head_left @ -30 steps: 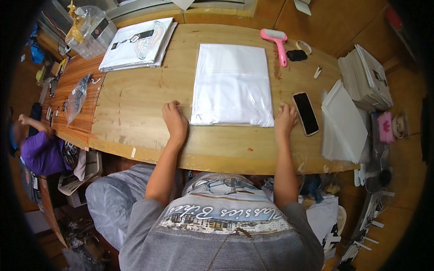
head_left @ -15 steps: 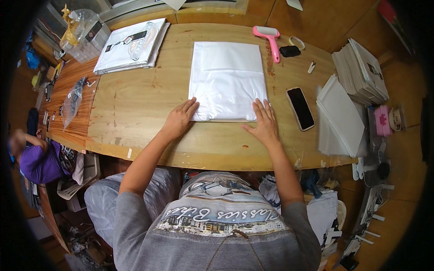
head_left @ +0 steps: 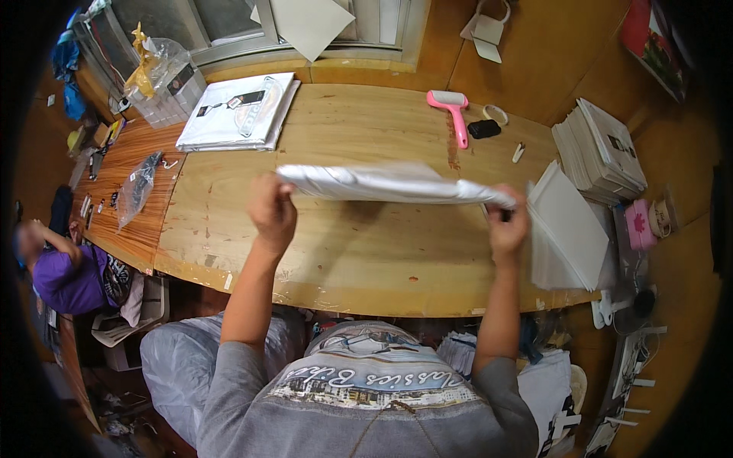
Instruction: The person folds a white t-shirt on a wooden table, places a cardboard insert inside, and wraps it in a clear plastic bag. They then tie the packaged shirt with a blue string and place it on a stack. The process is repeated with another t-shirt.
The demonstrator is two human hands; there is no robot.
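Note:
A folded white garment in clear plastic [head_left: 382,185] is held up above the wooden table, turned nearly edge-on. My left hand [head_left: 272,215] pinches its left end, the fingers curled in. At the other end, my right hand [head_left: 507,229] grips the corner between thumb and fingers. The bundle slopes slightly down toward the right, and its shadow falls on the tabletop beneath. The phone that lay on the right is now hidden, or nearly so, behind my right hand and the bundle.
Bagged white garments with black tags [head_left: 243,114] lie stacked at the far left. A pink lint roller [head_left: 456,118], a black object [head_left: 484,128] and a tape roll [head_left: 496,114] sit at the back. White boards [head_left: 569,225] lean on the right. Another person in purple [head_left: 72,278] is at far left.
Both hands have taken hold of the bagged garment, which lay flat on the table, and lifted it, tipping it edge-on. My right hand has moved outward to the right.

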